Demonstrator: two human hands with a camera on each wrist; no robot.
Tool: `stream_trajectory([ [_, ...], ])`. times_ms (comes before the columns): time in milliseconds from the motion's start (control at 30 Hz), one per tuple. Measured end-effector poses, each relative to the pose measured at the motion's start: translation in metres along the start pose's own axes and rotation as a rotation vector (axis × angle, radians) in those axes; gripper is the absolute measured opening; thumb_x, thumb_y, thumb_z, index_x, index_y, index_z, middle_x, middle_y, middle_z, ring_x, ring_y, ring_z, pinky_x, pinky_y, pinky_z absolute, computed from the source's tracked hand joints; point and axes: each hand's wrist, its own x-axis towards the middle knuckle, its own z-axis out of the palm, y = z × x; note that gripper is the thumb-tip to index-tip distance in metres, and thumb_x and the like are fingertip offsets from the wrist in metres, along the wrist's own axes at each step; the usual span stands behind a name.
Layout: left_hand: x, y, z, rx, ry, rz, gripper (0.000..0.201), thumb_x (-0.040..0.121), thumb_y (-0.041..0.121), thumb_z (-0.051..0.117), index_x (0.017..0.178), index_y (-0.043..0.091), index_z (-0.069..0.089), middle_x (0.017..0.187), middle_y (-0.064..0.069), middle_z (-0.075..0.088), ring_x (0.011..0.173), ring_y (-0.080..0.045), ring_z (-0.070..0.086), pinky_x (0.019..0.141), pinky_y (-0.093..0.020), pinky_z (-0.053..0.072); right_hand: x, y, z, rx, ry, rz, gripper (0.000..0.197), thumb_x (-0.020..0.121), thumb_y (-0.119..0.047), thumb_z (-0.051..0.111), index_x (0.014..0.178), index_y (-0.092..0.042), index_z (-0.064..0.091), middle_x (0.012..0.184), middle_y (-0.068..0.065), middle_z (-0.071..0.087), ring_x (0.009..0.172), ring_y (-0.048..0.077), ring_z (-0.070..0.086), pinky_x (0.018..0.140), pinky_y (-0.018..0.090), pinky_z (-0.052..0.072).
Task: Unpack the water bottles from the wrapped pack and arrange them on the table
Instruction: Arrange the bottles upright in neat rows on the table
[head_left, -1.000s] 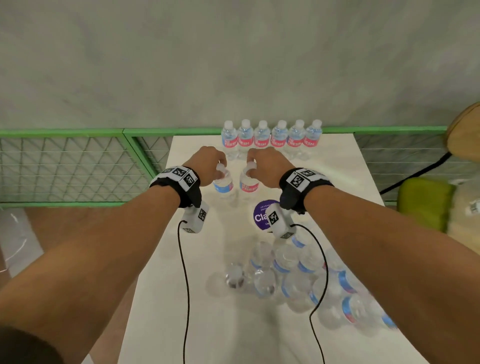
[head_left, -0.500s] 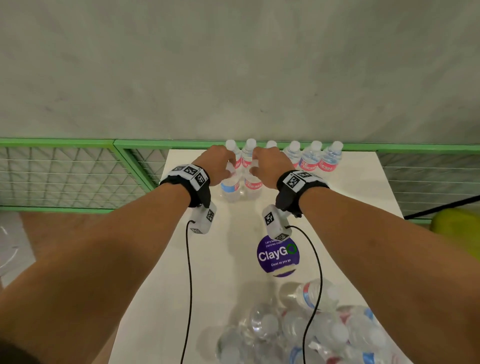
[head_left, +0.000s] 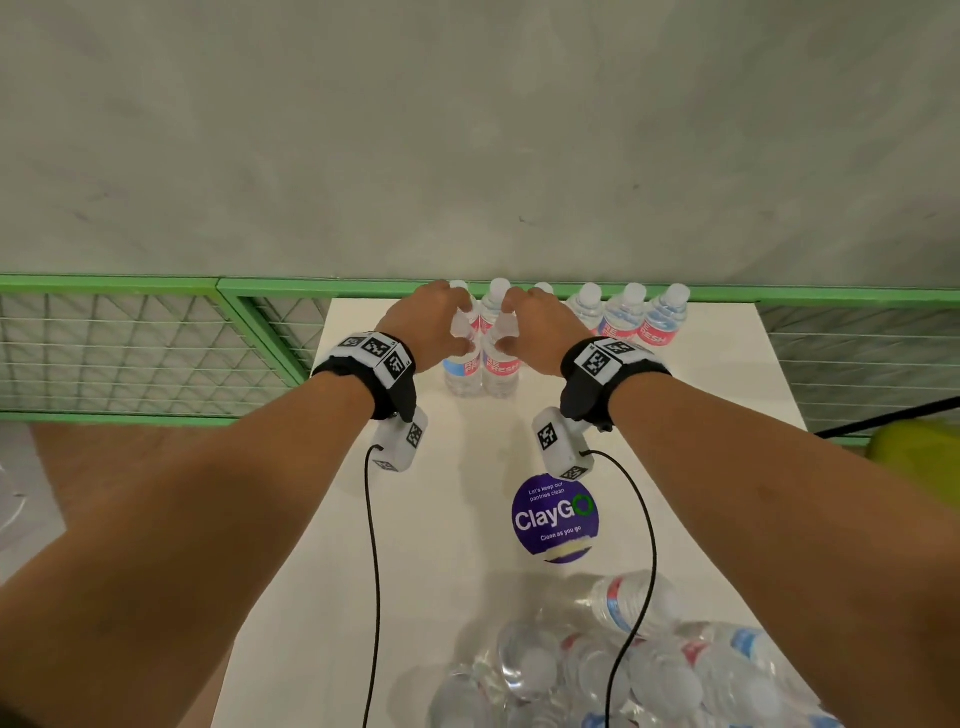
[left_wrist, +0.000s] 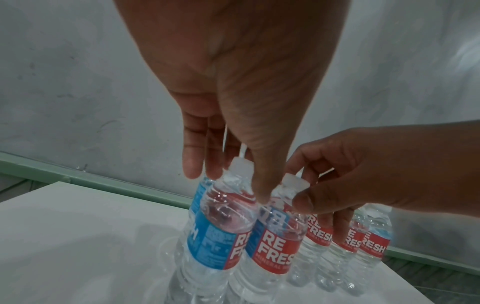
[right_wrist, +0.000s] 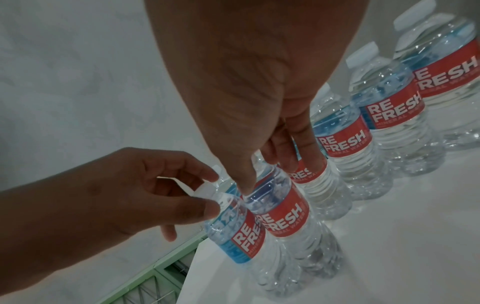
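Observation:
Two clear water bottles with red and blue labels stand side by side on the white table, just in front of the left end of a back row of bottles. My left hand pinches the left bottle at its white cap, thumb in front and fingers behind. My right hand pinches the right bottle at the neck in the same way. The wrist views show both grips on the left bottle and the right bottle. The torn pack with several bottles lies near me.
A purple round sticker lies mid-table between the pack and the two bottles. A green rail with wire mesh runs along the table's far and left sides below a grey wall. Something yellow-green sits off the right edge.
Both hands have carried their bottles away from me, from mid-table to right in front of the back row. The bottles now stand on the table.

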Motion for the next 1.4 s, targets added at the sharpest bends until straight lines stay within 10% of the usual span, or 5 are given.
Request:
stream_trajectory([
  [200,0.000,0.004,0.001,0.050,0.004,-0.103,0.040,0.086,0.044,0.070,0.104,0.010,0.065,0.096,-0.011,0.066,0.085,-0.032,0.063,0.072,-0.039,0.054,-0.001,0.003,0.005,0.007,0.048,-0.024,0.034,0.090,-0.018,0.063,0.120,-0.010,0.051,0.107,0.013,0.061,0.096,0.032,0.059,0.071,0.033,0.041],
  [1033,-0.005,-0.008,0.006,-0.141,0.050,0.005,0.029,0.089,0.019,0.068,0.117,0.013,0.068,0.108,-0.008,0.069,0.094,-0.028,0.064,0.083,-0.036,0.051,-0.004,0.008,0.009,0.143,0.091,-0.007,0.027,0.088,-0.027,0.068,0.104,-0.013,0.051,0.094,0.007,0.063,0.086,0.028,0.057,0.072,0.038,0.049],
  [1400,-0.027,-0.003,-0.004,-0.221,0.092,-0.048,0.052,0.083,0.035,0.077,0.129,0.018,0.057,0.117,-0.001,0.065,0.099,-0.020,0.063,0.091,-0.036,0.053,-0.029,0.013,-0.019,0.167,0.047,0.096,0.055,0.087,-0.032,0.071,0.128,-0.009,0.043,0.096,0.010,0.063,0.088,0.028,0.063,0.072,0.036,0.051],
])
